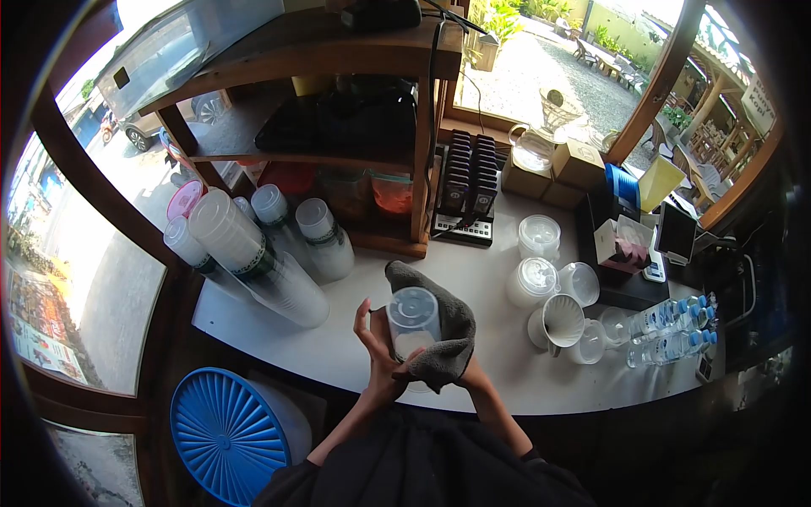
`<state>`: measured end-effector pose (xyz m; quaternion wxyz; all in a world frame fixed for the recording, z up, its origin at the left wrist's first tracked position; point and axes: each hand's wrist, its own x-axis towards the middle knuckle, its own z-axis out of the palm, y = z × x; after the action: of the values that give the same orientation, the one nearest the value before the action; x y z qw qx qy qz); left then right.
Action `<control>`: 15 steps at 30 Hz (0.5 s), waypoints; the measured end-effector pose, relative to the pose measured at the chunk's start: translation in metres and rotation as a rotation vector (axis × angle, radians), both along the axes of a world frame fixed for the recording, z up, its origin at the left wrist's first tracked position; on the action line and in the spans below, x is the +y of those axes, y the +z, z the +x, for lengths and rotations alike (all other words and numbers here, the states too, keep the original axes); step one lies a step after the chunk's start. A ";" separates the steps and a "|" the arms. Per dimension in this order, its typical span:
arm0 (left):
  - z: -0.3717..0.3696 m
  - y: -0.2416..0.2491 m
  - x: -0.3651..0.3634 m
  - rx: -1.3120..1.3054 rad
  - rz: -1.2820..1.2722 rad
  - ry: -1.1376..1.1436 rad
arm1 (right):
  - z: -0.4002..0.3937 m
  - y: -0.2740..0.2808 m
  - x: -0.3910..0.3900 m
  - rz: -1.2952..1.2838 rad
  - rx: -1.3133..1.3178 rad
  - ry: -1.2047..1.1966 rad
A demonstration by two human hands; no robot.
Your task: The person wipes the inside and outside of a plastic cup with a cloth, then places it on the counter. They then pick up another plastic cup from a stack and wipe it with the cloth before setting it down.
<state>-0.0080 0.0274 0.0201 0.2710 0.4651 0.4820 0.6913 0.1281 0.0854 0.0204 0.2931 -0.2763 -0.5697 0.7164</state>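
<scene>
In front of my body, a clear round container (412,311) stands tilted between my hands above the counter. My left hand (382,353) grips its left side and lower part, with one finger raised away from it. A dark grey cloth (452,331) wraps the container's right side. My right hand (475,378) is mostly covered by that cloth and holds it against the container; its fingers are largely hidden.
Stacks of clear plastic cups (283,283) lean at the left of the white counter (355,283). A wooden shelf (338,51) rises behind. To the right are lidded tubs (534,280), a white dripper (557,323) and water bottles (663,317). A blue-lidded bin (224,439) stands below left.
</scene>
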 end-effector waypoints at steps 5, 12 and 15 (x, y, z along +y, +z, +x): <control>-0.005 0.002 -0.001 -0.199 -0.051 0.048 | -0.010 -0.048 -0.023 0.105 0.023 -0.035; -0.025 0.012 -0.001 0.212 -0.054 0.105 | -0.021 -0.033 -0.022 0.551 -0.125 -0.154; -0.023 0.034 -0.005 0.254 -0.017 0.038 | -0.020 -0.028 -0.022 0.648 -0.202 -0.191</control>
<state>-0.0307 0.0220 0.0536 0.1985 0.5375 0.5271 0.6276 0.1078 0.0638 -0.0080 0.3735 -0.2904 -0.7650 0.4369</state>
